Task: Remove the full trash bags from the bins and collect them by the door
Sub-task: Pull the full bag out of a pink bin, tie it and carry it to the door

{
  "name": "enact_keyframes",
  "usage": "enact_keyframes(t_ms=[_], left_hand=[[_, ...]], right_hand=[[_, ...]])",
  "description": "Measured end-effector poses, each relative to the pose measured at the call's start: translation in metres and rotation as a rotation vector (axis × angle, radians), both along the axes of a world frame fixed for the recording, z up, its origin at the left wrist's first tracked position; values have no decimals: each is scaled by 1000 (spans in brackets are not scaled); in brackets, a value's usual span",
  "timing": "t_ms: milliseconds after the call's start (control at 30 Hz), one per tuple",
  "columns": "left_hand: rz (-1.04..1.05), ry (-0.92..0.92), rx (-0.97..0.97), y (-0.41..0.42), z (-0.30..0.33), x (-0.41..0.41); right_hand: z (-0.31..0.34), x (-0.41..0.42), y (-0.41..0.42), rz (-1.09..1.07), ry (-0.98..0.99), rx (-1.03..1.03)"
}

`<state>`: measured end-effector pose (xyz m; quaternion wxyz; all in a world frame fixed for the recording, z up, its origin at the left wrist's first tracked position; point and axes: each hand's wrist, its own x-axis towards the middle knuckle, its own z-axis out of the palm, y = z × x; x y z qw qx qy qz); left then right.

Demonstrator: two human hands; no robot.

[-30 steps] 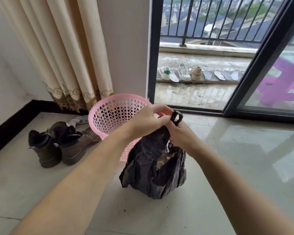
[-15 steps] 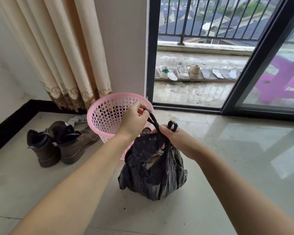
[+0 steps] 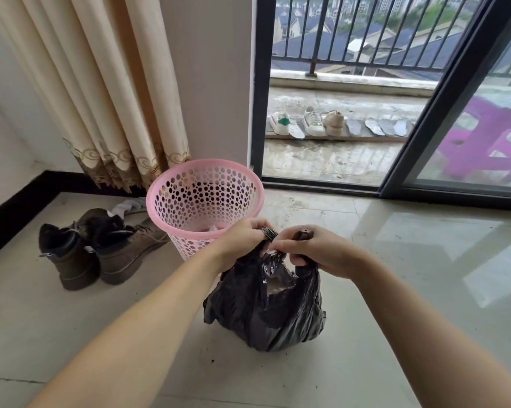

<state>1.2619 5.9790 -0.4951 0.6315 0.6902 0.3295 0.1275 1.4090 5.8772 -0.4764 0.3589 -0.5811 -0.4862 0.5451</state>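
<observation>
A full black trash bag [image 3: 266,313] sits on the tiled floor just in front of a pink perforated bin [image 3: 204,201]. My left hand [image 3: 242,240] grips one bag handle, looped around a finger. My right hand [image 3: 313,251] pinches the other handle at the bag's neck. Both hands meet above the bag's mouth, where a small gap shows brownish contents. The bin stands upright behind the bag, with a scrap of white at its bottom.
A pair of brown boots [image 3: 98,248] stands left of the bin, below a cream curtain [image 3: 101,83]. The sliding glass door [image 3: 330,92] behind is open onto a balcony with shoes [image 3: 307,123] and a purple stool [image 3: 489,142].
My hands came apart pulling the handles, then drew together again at the bag's neck. The bag's mouth has narrowed.
</observation>
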Motion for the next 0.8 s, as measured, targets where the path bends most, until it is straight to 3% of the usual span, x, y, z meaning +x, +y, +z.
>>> enact_keyframes(t_ms=[133, 233, 367, 500, 633, 733, 800], left_hand=[[-104, -32, -336, -1, -4, -2], [-67, -90, -540, 1, -7, -6], [-111, -30, -510, 0, -17, -11], [-232, -63, -598, 3, -25, -15], [-6, -123, -548, 10, -31, -14], [-12, -93, -476, 16, -32, -17], [-41, 29, -354, 18, -34, -19]], right_hand=[[-15, -3, 2, -158, -574, 26], [-26, -7, 2, -313, -718, 139], [-31, -18, 4, -394, -786, 302], [-34, -27, 3, -291, -947, 438], [-38, -18, 2, -215, -984, 422], [-49, -14, -1, -106, -1008, 354], [-57, -12, -3, -61, -1027, 271]])
